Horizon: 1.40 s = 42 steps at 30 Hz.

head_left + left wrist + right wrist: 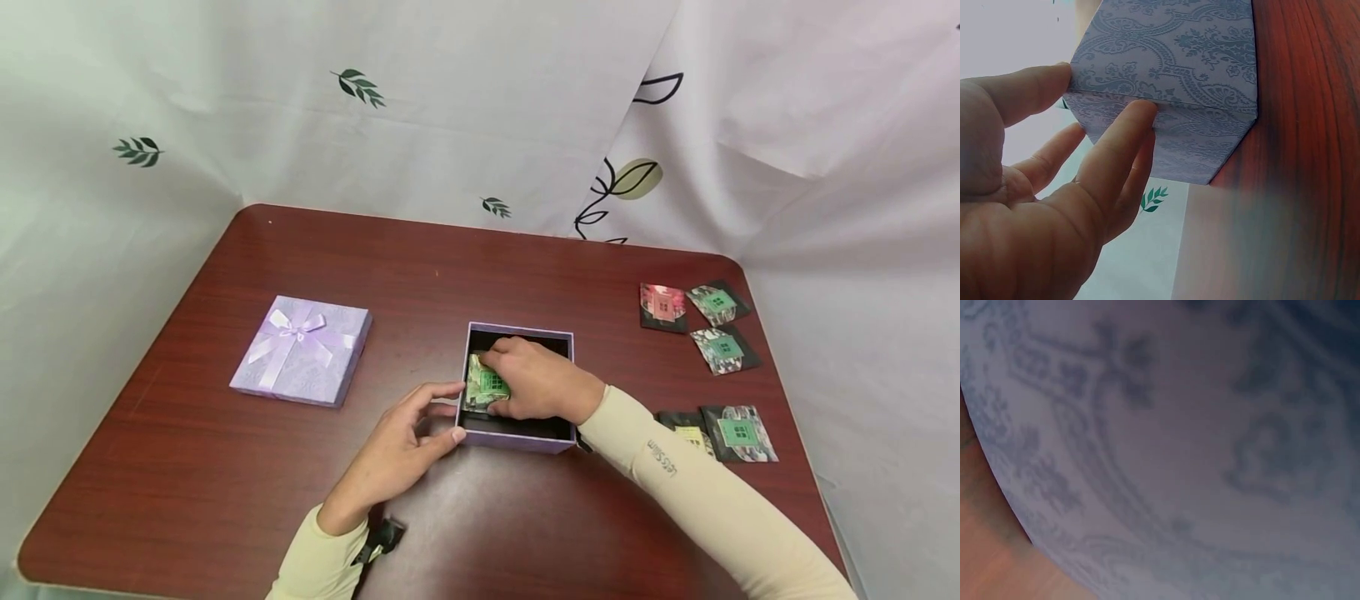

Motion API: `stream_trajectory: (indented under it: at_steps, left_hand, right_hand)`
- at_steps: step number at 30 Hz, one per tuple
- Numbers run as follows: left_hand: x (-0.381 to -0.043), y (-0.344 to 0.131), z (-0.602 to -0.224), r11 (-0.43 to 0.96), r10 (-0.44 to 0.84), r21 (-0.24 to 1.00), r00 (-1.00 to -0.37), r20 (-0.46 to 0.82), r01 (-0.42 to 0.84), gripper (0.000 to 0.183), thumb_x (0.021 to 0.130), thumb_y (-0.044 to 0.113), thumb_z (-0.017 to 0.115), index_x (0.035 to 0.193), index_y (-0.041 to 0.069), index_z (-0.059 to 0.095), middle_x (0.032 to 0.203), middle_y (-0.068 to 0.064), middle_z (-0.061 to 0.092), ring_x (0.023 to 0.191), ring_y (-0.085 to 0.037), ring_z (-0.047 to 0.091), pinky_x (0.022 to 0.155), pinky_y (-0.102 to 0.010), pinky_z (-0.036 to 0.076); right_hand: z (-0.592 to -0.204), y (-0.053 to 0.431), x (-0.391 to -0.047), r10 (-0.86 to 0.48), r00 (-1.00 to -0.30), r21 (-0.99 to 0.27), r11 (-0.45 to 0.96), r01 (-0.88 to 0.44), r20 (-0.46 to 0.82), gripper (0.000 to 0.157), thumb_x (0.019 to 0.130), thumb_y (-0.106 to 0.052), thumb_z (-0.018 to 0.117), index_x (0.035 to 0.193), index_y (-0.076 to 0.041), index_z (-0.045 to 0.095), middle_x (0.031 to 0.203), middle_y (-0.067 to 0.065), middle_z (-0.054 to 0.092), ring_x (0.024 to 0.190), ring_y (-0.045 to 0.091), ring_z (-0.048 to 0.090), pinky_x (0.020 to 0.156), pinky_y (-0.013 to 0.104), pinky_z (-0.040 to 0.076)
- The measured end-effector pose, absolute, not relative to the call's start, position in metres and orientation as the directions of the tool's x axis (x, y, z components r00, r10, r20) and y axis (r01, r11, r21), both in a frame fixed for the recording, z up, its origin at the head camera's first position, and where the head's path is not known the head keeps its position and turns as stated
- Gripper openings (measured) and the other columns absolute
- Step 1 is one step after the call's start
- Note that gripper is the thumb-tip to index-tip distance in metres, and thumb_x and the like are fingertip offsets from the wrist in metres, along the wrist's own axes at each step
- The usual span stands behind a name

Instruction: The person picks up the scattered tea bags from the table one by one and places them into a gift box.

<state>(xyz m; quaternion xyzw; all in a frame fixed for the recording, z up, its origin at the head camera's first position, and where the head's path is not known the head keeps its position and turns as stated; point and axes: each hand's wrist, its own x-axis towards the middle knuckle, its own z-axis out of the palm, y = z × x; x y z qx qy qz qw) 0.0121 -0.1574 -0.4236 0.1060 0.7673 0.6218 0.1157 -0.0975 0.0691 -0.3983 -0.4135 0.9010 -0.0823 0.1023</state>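
An uncovered lilac box (517,442) with a dark inside stands mid-table. In it my right hand (536,379) holds a flat sachet with a green label (483,383) by its right side, thumb toward me and fingers at the far edge. The right wrist view shows only the blurred patterned wall of the box (1166,456), with no hand visible. My left hand (408,442) rests its fairly straight thumb and fingertips against the box's left side and near corner. In the left wrist view those fingertips touch the patterned box wall (1172,62).
A lilac lid with a ribbon bow (300,346) lies on the table to the left. To the right lie a red-labelled sachet (663,307) and several green-labelled ones (742,433). A yellow-labelled sachet (693,435) is partly behind my right sleeve. White curtains border the table.
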Motion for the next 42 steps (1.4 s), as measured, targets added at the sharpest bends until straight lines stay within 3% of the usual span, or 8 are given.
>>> stream_trajectory:
  at_steps: [10,17,20,32,42]
  left_hand:
    - [0.01,-0.154,-0.424,0.211,0.313,0.977,-0.949,-0.042,0.027,0.055,0.097,0.011,0.078,0.148,0.009,0.057,0.144,-0.017,0.063,0.125,-0.036,0.068,0.087,-0.026,0.064]
    - [0.011,-0.153,-0.424,0.207,0.315,0.978,-0.948,-0.052,0.015,0.055,0.097,0.009,0.077,0.148,0.008,0.056,0.139,-0.019,0.065,0.125,-0.037,0.068,0.088,-0.025,0.064]
    - [0.01,-0.153,-0.424,0.208,0.316,0.978,-0.947,-0.047,0.021,0.055,0.097,0.009,0.077,0.149,0.008,0.056,0.14,-0.02,0.065,0.125,-0.038,0.068,0.089,-0.026,0.064]
    - [0.01,-0.152,-0.427,0.21,0.295,0.977,-0.955,-0.032,0.032,0.057,0.096,0.006,0.078,0.148,0.007,0.056,0.141,-0.021,0.064,0.125,-0.04,0.067,0.09,-0.026,0.063]
    - [0.009,-0.153,-0.43,0.202,0.297,0.979,-0.954,-0.026,0.036,0.057,0.095,0.005,0.078,0.148,0.007,0.056,0.141,-0.022,0.064,0.126,-0.044,0.066,0.09,-0.025,0.063]
  right_hand:
    - [-0.405,0.071,-0.096,-0.768,-0.625,-0.243,0.638,-0.73,-0.139,0.065,0.085,-0.042,0.089,0.136,-0.008,0.067,0.127,0.009,0.069,0.108,0.022,0.069,0.096,0.038,0.061]
    - [-0.39,0.084,-0.09,-0.751,-0.648,-0.272,0.655,-0.705,-0.129,0.07,0.09,-0.045,0.084,0.145,-0.009,0.062,0.149,0.015,0.06,0.137,0.032,0.06,0.116,0.046,0.051]
    - [-0.379,0.097,-0.087,-0.744,-0.661,-0.297,0.656,-0.694,-0.098,0.068,0.091,-0.044,0.083,0.146,-0.009,0.062,0.153,0.013,0.059,0.142,0.032,0.056,0.119,0.049,0.048]
    - [-0.354,0.136,-0.078,-0.772,-0.635,-0.32,0.596,-0.736,0.022,0.065,0.091,-0.038,0.085,0.144,-0.008,0.064,0.151,0.007,0.061,0.139,0.025,0.059,0.115,0.045,0.053]
    - [-0.346,0.175,-0.074,-0.725,-0.687,-0.33,0.64,-0.693,0.037,0.075,0.086,-0.035,0.09,0.146,-0.003,0.06,0.15,0.012,0.062,0.138,0.031,0.06,0.115,0.05,0.052]
